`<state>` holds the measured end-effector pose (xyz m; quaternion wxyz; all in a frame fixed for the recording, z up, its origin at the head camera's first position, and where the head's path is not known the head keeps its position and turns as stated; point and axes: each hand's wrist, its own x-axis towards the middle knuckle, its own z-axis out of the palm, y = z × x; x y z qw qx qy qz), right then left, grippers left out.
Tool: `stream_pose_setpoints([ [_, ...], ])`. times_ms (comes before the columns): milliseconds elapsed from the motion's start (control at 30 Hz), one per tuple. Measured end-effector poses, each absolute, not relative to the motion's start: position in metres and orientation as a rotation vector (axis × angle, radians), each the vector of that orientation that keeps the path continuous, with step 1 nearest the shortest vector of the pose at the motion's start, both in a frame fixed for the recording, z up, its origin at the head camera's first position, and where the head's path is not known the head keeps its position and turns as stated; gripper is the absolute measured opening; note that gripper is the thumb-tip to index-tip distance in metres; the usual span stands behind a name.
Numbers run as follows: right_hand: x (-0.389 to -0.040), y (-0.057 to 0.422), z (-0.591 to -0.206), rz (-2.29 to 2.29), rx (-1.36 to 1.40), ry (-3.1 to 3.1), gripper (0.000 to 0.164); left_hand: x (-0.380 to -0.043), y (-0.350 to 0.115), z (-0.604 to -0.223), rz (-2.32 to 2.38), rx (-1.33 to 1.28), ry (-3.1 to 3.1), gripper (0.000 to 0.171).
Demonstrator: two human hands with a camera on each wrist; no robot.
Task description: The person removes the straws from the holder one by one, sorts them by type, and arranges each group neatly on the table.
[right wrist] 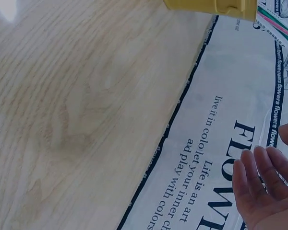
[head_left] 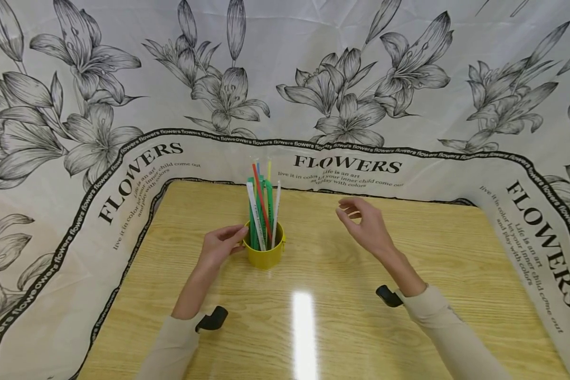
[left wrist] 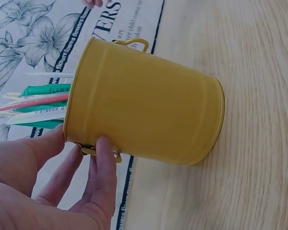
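A small yellow metal bucket [head_left: 265, 258] with ear handles stands on the wooden table, holding several drinking straws [head_left: 268, 206]. Some straws are in green or white printed wrappers; red, yellow and blue ones show among them. My left hand [head_left: 218, 248] grips the bucket's left side, thumb at the rim and fingers by the ear handle [left wrist: 116, 156]. Off to the right, apart from the bucket, my right hand [head_left: 368, 224] hovers over the table with loosely bent fingers and nothing in it. In the right wrist view its fingers [right wrist: 265, 175] show against the printed cloth.
White cloth [head_left: 347, 174] printed with lilies and the word FLOWERS hangs around the table's back and sides. The wooden tabletop [head_left: 247, 338] reflects a bright strip of light. Black wrist cameras [head_left: 212, 319] sit at both cuffs.
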<state>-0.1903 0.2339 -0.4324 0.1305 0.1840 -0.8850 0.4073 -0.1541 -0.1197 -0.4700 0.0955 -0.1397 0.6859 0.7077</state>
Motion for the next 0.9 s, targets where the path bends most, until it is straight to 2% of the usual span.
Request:
stream_pose_setpoints([
  [900, -0.204, 0.155, -0.423, 1.672, 0.531, -2.63, 0.034, -0.162, -0.12, -0.459, 2.055, -0.47, 1.936, 0.04],
])
